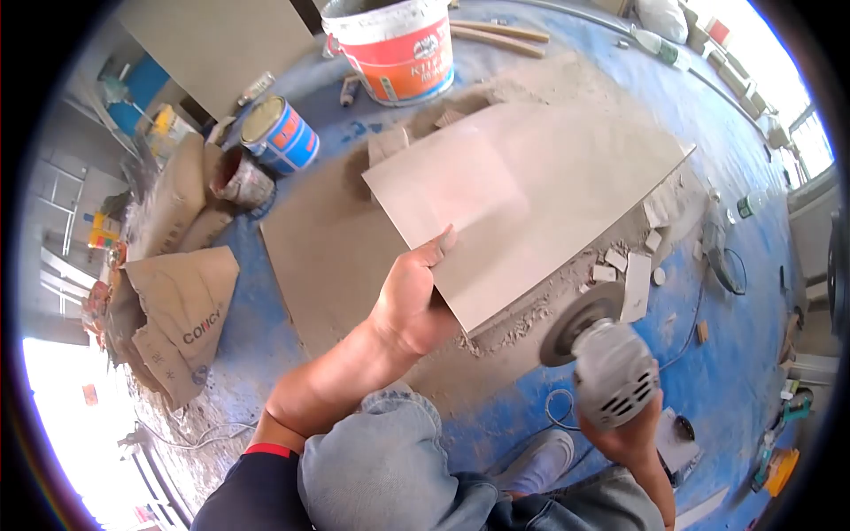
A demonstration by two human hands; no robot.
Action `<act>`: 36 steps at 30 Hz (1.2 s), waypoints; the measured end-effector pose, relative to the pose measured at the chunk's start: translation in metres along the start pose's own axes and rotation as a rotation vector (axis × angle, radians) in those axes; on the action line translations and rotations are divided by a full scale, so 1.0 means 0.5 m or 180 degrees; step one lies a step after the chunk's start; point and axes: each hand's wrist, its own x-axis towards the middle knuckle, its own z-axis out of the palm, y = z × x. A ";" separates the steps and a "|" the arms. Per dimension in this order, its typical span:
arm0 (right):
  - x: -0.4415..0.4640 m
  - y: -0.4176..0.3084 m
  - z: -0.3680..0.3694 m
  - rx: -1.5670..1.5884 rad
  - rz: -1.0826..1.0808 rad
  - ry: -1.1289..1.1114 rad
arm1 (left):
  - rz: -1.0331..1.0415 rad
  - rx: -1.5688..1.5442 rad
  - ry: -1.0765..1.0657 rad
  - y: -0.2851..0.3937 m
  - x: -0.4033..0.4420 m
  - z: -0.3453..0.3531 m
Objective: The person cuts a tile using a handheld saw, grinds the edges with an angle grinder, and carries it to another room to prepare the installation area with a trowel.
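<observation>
My left hand point(416, 296) grips the near left edge of a large beige tile point(549, 186), thumb on top and the fingers hidden underneath. At the lower right my right hand point(627, 429) is wrapped round the body of a dusty angle grinder point(613, 373). The grinder's round disc point(580, 324) is to the right of the tile's near corner, apart from it. Under the tile lies a dusty brown board point(328, 257), with broken bits and dust along the tile's right edge.
A large bucket point(398, 53) stands beyond the tile. To the left are a blue can point(282, 134), a dirty pot point(242, 180) and a torn paper bag point(190, 310). Small offcuts point(636, 288) lie near the disc. A cable point(695, 323) runs over the blue floor sheet at right.
</observation>
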 end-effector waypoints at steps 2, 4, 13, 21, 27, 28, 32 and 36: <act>0.010 -0.011 0.021 -0.0136 -0.0179 -0.0177 | 0.0035 0.0072 -0.0009 0.005 -0.008 0.016; 0.016 -0.014 0.038 -0.0391 -0.0368 -0.0414 | 0.0048 0.0019 -0.0067 0.007 -0.009 0.017; 0.037 -0.006 0.077 -0.0388 -0.0631 -0.0589 | 0.0089 -0.0150 -0.0143 0.000 -0.002 0.014; 0.059 0.008 0.058 0.0593 0.0125 -0.0154 | 0.0156 0.0005 -0.0232 0.002 -0.009 0.016; 0.051 -0.009 0.053 0.0031 -0.0154 -0.0401 | 0.0077 -0.0030 -0.0048 -0.001 -0.008 0.026; 0.050 -0.021 0.057 -0.0212 -0.0334 -0.0439 | 0.0066 -0.0005 -0.0035 0.000 -0.008 0.024; 0.039 -0.017 0.071 -0.0274 -0.0424 -0.0515 | 0.0082 -0.0050 -0.0112 -0.002 -0.007 0.030; 0.060 -0.021 0.047 0.0020 -0.0214 -0.0310 | 0.0117 0.0022 0.0050 0.002 -0.004 0.021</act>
